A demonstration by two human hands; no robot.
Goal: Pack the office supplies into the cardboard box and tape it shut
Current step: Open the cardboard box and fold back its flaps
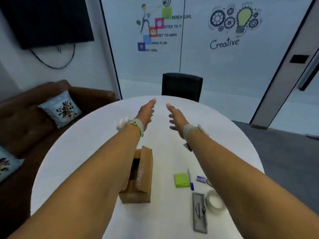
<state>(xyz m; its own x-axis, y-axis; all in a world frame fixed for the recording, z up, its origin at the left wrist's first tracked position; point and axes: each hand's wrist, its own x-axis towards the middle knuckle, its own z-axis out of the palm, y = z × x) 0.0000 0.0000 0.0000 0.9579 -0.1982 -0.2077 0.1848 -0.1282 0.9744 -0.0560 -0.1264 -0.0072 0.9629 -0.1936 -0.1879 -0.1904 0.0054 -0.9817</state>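
Note:
An open cardboard box stands on the round white table, partly hidden by my left forearm. To its right lie a green sticky-note pad, a blue-capped pen, a small purple-and-white item, a grey stapler and a roll of clear tape. My left hand and my right hand are stretched out over the far half of the table, palms facing each other, fingers apart, holding nothing. Both hands are well beyond the box and supplies.
A black chair stands at the table's far edge. A brown sofa with patterned cushions sits at the left. A dark screen hangs on the left wall, and glass walls with printed graphics stand behind.

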